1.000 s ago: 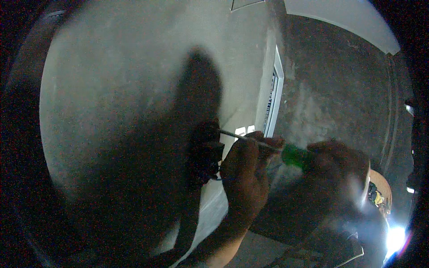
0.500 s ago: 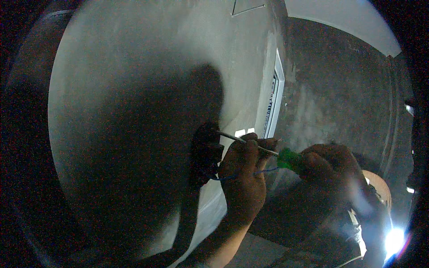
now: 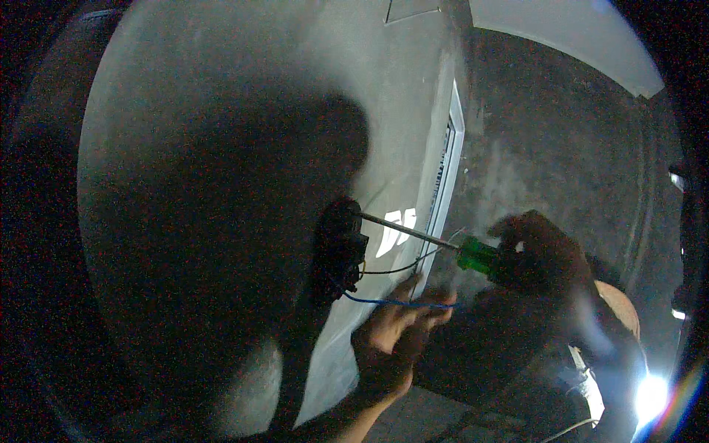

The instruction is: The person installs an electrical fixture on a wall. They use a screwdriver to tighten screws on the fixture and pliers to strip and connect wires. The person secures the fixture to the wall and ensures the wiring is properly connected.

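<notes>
My right hand (image 3: 543,247) is closed round the green handle of a screwdriver (image 3: 410,233). The metal shaft reaches left to a dark fitting (image 3: 341,255) on the wall, and its tip touches or nearly touches the upper part; shadow hides the exact contact. Below the shaft, my left hand (image 3: 391,336) has its fingers apart, with the fingertips at a blue wire (image 3: 377,300). That wire runs from the fitting across the fingers, and no grip on it shows. A dark wire (image 3: 391,272) also leaves the fitting, above my left hand.
A grey plastered wall (image 3: 221,66) fills the left side, with a large shadow over it. Farther back are a pale-framed opening (image 3: 452,148) and another grey wall (image 3: 546,133). A bright lamp (image 3: 652,399) glares at lower right, near a round tan object (image 3: 619,306).
My left hand has come down off the screwdriver shaft and its fingers have spread. The dark wire now shows. The screwdriver stays at the fitting in my right hand, which has shifted slightly.
</notes>
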`<state>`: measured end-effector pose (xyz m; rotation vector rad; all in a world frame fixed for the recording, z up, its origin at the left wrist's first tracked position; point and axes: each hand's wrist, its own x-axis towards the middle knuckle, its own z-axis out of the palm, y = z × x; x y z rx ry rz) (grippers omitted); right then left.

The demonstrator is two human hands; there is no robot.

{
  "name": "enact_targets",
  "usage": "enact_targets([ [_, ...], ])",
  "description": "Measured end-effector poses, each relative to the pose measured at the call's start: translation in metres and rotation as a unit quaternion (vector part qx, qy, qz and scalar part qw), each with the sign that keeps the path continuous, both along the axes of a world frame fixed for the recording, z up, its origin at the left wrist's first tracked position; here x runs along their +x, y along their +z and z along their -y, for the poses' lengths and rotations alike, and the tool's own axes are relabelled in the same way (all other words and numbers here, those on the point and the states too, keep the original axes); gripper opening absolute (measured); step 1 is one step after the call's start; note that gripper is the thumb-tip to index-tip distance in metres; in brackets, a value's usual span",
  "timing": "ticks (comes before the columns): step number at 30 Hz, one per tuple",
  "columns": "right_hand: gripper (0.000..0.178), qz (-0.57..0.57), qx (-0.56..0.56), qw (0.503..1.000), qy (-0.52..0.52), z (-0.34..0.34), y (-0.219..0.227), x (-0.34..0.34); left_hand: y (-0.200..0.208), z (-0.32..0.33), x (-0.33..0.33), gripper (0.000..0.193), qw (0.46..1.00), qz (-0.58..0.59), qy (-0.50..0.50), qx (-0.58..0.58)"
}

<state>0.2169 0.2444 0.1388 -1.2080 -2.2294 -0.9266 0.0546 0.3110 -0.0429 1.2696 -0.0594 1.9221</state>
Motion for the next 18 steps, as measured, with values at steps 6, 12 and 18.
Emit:
enact_targets([
  [6, 0.033, 0.061, 0.06, 0.989, 0.121, -0.005, 0.008, 0.001, -0.181, 0.018, -0.021, 0.037, 0.975, -0.144, -0.075, -0.15],
  [12, 0.025, -0.203, -0.089, 0.969, 0.107, 0.01, -0.001, -0.015, -0.276, 0.016, 0.044, 0.034, 0.907, -0.392, -0.089, -0.129],
  [18, 0.032, 0.062, 0.155, 0.981, 0.097, -0.009, -0.023, -0.019, -0.36, 0.029, -0.006, 0.037, 0.817, -0.542, -0.061, -0.187],
])
